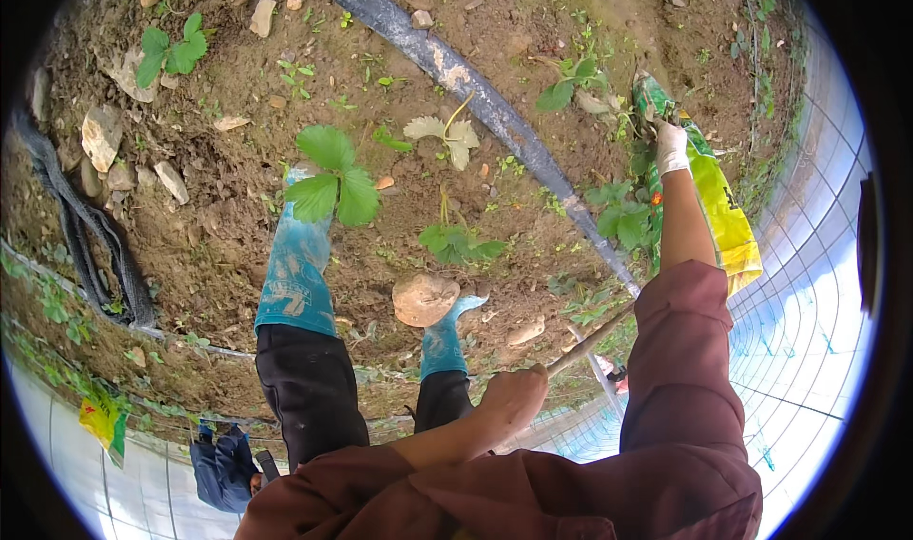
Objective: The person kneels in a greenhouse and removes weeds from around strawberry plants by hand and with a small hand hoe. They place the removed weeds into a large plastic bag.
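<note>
My left hand, bare, is closed around a wooden stick. That stick slants up to the right, and its far end passes behind my right sleeve. My right hand, in a white glove, reaches out over the soil at the right. Its fingers are closed at a green and yellow plastic sack, which bears printing. Withered leaves are at the fingertips, and whether they are also gripped is unclear. Leafy strawberry plants grow just left of the sack.
A black hose crosses the soil diagonally. My teal boots stand among strawberry plants, beside a large round stone. Stones and folded black tubing lie left. Another person bends down behind. Wire mesh lines the right.
</note>
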`<state>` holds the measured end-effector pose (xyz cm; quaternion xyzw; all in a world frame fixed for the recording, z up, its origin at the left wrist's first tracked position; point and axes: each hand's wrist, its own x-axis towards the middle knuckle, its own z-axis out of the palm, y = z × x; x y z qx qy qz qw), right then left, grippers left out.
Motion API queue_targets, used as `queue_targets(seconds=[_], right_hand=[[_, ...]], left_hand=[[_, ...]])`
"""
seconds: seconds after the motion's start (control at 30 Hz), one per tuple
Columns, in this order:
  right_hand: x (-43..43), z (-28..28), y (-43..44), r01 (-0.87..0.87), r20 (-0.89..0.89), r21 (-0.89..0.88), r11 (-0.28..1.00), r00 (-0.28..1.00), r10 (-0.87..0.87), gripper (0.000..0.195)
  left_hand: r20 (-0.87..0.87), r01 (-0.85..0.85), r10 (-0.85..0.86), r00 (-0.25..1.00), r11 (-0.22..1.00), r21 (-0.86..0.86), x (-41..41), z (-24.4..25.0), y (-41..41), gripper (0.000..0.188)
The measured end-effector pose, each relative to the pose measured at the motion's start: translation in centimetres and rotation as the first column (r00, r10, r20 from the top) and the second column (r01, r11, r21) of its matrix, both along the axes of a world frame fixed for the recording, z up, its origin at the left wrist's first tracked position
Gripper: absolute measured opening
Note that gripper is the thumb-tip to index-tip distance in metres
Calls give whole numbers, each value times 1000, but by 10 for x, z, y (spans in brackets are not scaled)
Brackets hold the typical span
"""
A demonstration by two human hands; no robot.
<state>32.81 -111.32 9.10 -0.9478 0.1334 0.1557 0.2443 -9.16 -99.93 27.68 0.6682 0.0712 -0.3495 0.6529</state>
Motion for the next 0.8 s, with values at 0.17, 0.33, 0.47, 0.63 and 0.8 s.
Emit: queue_targets(seconds=[0.17, 0.33, 0.47, 0.63, 0.8], right_hand=[[-61, 46, -6, 63, 177, 189, 980, 979, -97, 18], [-110, 52, 69, 95, -113, 551, 829, 993, -38, 16], [-144, 19, 106, 258, -328, 581, 772, 942, -69, 14], [-150, -8, 140, 316, -297, 701, 639, 945, -141, 14], [-138, -24, 144, 260, -248, 743, 617, 963, -108, 12]], left_hand=[[27, 37, -38, 999, 999, 39, -1, -2, -3, 11], [33, 74, -76, 997, 995, 60, -2, -5, -10, 9], [-15, 137, -137, 990, 990, 36, 2, -7, -7, 10], [17, 202, -205, 979, 975, 90, -6, -12, -25, 12], [-3, 272, -274, 962, 954, 129, -10, -14, -36, 11]])
